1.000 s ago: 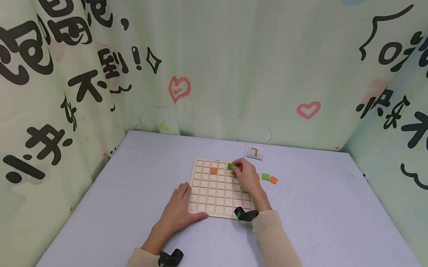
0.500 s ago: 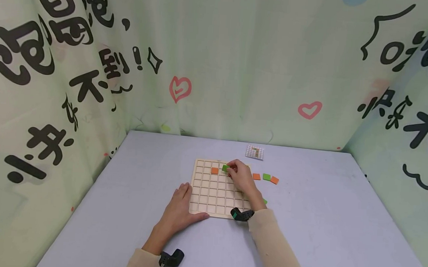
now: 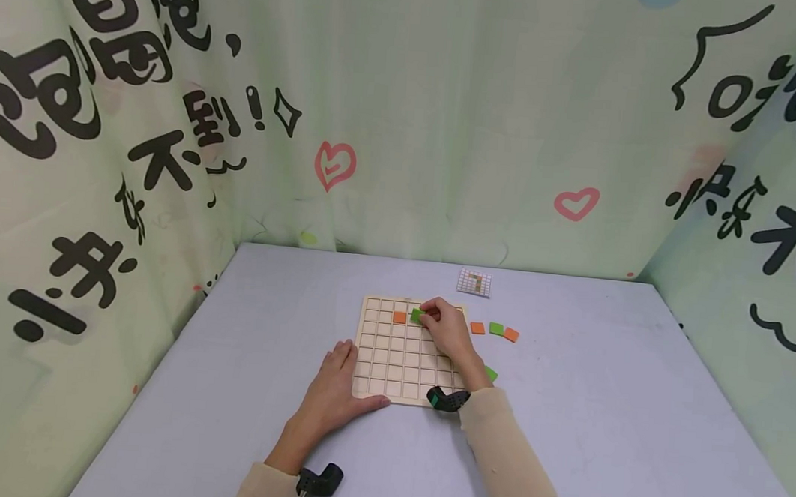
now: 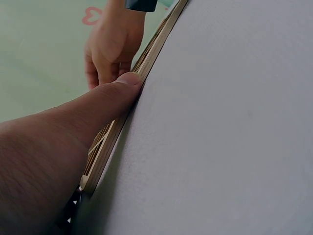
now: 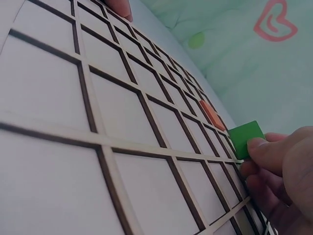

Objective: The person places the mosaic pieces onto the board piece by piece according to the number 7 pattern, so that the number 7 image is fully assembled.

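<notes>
A wooden grid board [image 3: 387, 360] with square compartments lies on the table. My right hand [image 3: 449, 329] pinches a green square tile [image 5: 246, 139] between thumb and fingers, tilted over the board's far rows. Just left of it, an orange tile [image 3: 399, 318] sits in one compartment; the right wrist view shows this orange tile [image 5: 212, 115] beside the green one. My left hand [image 3: 333, 384] rests at the board's near left corner, fingers along the left side and thumb on the front edge. In the left wrist view that thumb lies across the board's rim [image 4: 112, 136].
Right of the board lie an orange tile [image 3: 478, 328], a green tile [image 3: 496, 329] and another orange tile [image 3: 511, 335]. A further green tile [image 3: 491, 373] shows partly behind my right wrist. A small card with a grid pattern [image 3: 473, 282] lies behind the board.
My right hand has carried the green tile leftward over the board, close to the orange tile in the grid. My left hand stays at the board's corner.
</notes>
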`<state>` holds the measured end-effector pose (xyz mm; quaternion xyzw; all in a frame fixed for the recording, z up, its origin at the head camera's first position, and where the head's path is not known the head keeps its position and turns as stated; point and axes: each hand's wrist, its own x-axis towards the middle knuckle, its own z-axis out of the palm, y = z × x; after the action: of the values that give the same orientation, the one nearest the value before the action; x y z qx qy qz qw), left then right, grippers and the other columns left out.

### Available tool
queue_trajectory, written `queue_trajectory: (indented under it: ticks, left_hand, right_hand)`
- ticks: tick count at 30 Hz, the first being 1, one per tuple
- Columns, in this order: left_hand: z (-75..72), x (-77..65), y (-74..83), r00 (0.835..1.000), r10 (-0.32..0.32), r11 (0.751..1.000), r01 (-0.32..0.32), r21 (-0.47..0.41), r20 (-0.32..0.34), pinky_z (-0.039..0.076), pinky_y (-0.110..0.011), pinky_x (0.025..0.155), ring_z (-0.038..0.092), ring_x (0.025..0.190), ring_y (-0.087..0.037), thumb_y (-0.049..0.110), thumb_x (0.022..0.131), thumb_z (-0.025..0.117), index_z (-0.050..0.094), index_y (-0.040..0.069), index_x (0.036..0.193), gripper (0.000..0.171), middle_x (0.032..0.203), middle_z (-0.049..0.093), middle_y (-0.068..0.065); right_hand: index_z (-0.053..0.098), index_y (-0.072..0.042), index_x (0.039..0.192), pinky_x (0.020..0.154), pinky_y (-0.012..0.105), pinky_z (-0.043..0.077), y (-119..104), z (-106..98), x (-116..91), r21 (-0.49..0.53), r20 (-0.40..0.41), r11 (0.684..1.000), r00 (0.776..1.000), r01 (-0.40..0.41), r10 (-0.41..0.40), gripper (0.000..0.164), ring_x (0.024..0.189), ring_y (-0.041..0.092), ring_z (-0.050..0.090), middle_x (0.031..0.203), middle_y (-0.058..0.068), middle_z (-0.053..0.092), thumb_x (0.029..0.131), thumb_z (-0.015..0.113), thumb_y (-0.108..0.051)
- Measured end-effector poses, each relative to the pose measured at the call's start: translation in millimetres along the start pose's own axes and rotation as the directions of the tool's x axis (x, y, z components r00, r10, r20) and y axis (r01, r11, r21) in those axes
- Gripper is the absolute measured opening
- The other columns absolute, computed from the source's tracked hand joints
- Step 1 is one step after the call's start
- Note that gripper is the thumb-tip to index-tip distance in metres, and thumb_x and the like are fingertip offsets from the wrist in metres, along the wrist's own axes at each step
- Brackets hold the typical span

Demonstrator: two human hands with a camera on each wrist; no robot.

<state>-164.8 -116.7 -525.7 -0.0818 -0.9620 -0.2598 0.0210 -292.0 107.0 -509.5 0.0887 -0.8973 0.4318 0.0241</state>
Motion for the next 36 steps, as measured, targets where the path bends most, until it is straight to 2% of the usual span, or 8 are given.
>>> queue_trajectory:
  ticks: [11, 23, 36]
  left_hand:
    - [-0.9, -0.5, 0.9, 1.000, 0.000, 1.000, 0.000, 0.008, 0.006, 0.026, -0.049, 0.126, 0.028, 0.152, -0.037, 0.072, 0.075, 0.072, 0.034, -0.007, 0.152, 0.116, 0.160, 0.033, -0.024]
    - [-1.5, -0.6, 1.8, 1.000, -0.007, 1.000, 0.006, 0.008, 0.011, 0.026, -0.049, 0.126, 0.027, 0.152, -0.037, 0.072, 0.076, 0.071, 0.032, -0.006, 0.153, 0.117, 0.161, 0.031, -0.023]
    - [-3.1, -0.6, 4.0, 1.000, -0.009, 1.000, 0.009, 0.007, 0.007, 0.026, -0.049, 0.126, 0.028, 0.152, -0.038, 0.072, 0.075, 0.072, 0.033, -0.006, 0.153, 0.117, 0.160, 0.032, -0.024]
  right_hand:
    - [0.068, -0.010, 0.108, 0.079, 0.038, 0.053, -1.4, 1.1, -0.5, -0.003, -0.015, 1.000, 1.000, 0.022, -0.022, 0.011, 0.087, 0.020, 0.063, 0.098, 0.008, 0.069, 0.098, 0.065, -0.013]
    - [0.069, -0.010, 0.112, 0.080, 0.038, 0.054, -5.6, 0.6, 1.2, -0.038, 0.019, 0.999, 1.000, 0.012, -0.011, 0.015, 0.089, 0.020, 0.063, 0.102, 0.008, 0.070, 0.099, 0.063, -0.016]
    - [0.070, -0.007, 0.113, 0.073, 0.033, 0.049, -3.7, 4.2, 2.6, -0.119, 0.025, 0.992, 0.999, 0.044, -0.041, 0.017, 0.083, 0.019, 0.056, 0.098, 0.009, 0.064, 0.099, 0.063, -0.015]
